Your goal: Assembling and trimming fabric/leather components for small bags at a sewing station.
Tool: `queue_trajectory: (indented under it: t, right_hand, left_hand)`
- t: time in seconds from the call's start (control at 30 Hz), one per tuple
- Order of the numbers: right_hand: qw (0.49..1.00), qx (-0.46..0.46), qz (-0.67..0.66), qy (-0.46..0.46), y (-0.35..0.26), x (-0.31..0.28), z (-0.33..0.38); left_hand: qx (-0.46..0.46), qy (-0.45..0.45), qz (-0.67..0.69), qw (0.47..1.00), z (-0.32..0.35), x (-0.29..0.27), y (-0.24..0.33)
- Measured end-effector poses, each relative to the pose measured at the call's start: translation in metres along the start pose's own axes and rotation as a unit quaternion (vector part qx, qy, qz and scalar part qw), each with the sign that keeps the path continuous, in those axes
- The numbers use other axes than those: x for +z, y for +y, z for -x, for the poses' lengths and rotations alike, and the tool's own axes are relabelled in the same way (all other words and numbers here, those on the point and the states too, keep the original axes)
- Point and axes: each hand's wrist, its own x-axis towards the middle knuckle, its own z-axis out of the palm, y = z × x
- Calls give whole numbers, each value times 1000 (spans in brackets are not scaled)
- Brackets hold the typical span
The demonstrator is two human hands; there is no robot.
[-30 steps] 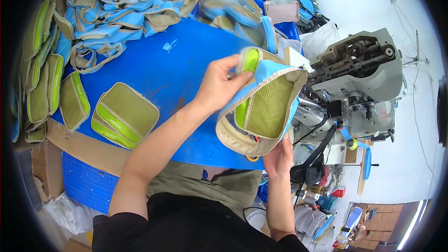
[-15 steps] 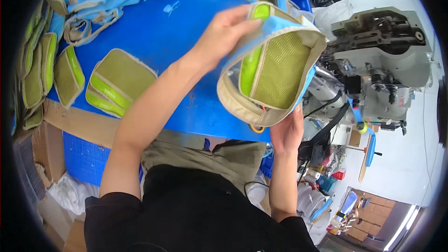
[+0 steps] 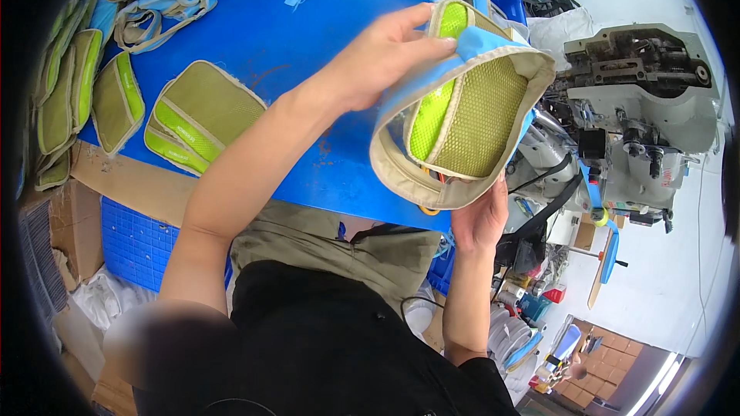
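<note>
A partly sewn fabric bag (image 3: 484, 119) is held up above the right part of the blue table. Blue and beige walls curve around its olive mesh panel, which has a lime green strip. My left hand (image 3: 389, 57) is closed on its upper left edge, thumb over the fabric by the green strip. Below, my right hand (image 3: 479, 219) grips the lower right rim, its fingertips partly hidden behind the fabric. A yellow-orange loop (image 3: 426, 210) shows just beneath the bag, near my right hand; what it belongs to is hidden.
Olive and green pouch panels (image 3: 220, 100) lie on the blue table (image 3: 308, 161) at left, with more stacked beside them. Blue and beige pieces (image 3: 166, 0) are heaped at the far left. A grey sewing machine (image 3: 640, 100) stands on the right.
The bag and both hands appear slightly farther right in the picture, as the whole view has shifted a little. My grip on the bag looks the same.
</note>
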Motion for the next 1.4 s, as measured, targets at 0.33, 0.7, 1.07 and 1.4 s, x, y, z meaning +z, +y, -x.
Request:
queue_trajectory:
  t: [0.33, 0.7, 1.07, 1.4]
  right_hand:
    - [999, 9, -5, -35, -5, 14, 0]
    - [997, -60, 21, 35, -21, 25, 18]
    - [998, -57, -9, 4, -33, 37, 58]
    - [996, -40, 29, -71, -28, 31, 83]
  left_hand:
    - [-56, 106, -56, 991, 9, 5, 6]
    - [95, 171, -332, 923, 53, 63, -2]
    - [-189, 100, -61, 975, 54, 149, 1]
    - [-231, 113, -39, 966, 89, 147, 5]
